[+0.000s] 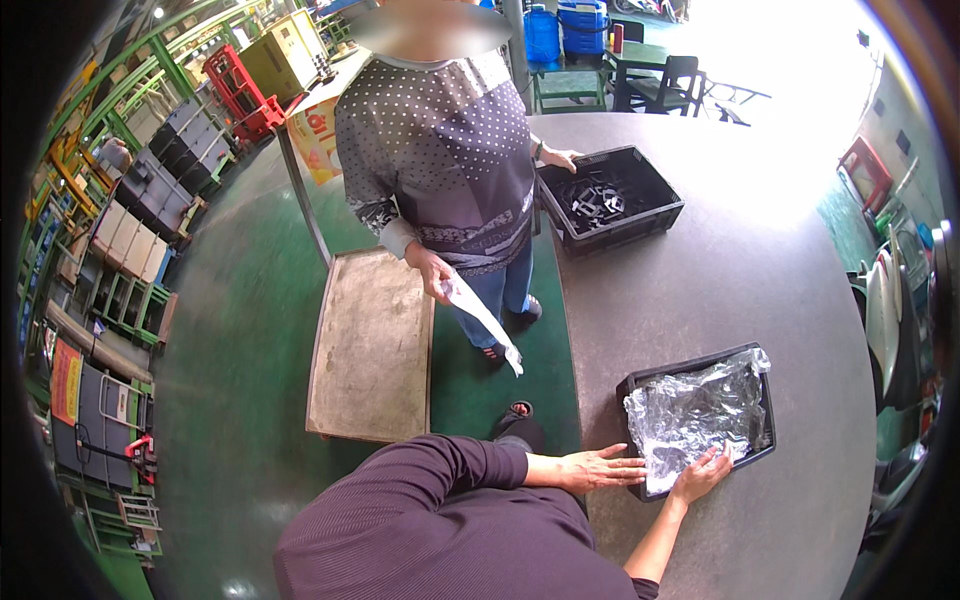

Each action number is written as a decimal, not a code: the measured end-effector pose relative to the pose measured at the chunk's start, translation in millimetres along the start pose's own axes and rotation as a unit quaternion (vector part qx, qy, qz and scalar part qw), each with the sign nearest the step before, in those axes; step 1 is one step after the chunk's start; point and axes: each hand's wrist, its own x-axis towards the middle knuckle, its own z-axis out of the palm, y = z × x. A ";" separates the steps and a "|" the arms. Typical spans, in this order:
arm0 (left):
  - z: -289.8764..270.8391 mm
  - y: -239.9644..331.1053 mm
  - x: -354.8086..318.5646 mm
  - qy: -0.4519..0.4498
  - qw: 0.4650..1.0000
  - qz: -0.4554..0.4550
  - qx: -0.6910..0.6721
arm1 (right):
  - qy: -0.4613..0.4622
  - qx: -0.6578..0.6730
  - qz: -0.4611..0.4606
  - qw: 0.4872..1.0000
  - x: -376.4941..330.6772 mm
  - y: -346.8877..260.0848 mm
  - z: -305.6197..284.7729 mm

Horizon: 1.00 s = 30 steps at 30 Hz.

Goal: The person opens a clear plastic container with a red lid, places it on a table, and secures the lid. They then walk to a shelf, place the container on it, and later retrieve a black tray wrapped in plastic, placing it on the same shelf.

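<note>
Both of the person's hands rest flat and open on the near black crate (766, 440), fingers spread, gripping nothing; the left hand (598, 468) lies against the crate's near-left wall, fingertips touching the rim; the right hand (703, 473) presses on the near edge of the crumpled clear plastic sheet (695, 408) that lines the crate and covers most of its inside. The crate sits on the grey table (740, 260), towards its near side and close to the left edge; what lies under the sheet cannot be told.

Farther along the table, near its left edge, stands a second black crate (655, 222) with dark metal parts (592, 200) in a heap inside; a co-worker in a dotted top stands just left of it on the green floor (240, 330), one hand (558, 157) at that crate's far-left corner, the other hand (432, 272) holding a long white strip (483, 318) that hangs down. Left of the co-worker a flat brown board (370, 345) lies on a low frame; stacked grey bins (160, 185) line the far-left side.
</note>
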 end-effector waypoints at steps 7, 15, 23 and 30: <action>-7.1 1.8 -0.2 -0.004 1.000 0.002 -0.025 | -0.038 -0.022 0.033 0.998 3.7 -5.9 -4.5; 0.7 9.6 -0.7 -0.001 0.999 0.006 0.051 | 0.016 0.018 0.008 1.000 5.3 2.4 -2.1; -11.1 -2.1 -3.6 -0.022 0.999 0.008 0.041 | -0.005 0.013 0.007 1.000 0.7 -9.3 -2.0; 6.6 -8.0 -0.8 0.017 1.000 0.023 0.011 | -0.002 0.021 0.010 1.000 -0.4 3.0 4.2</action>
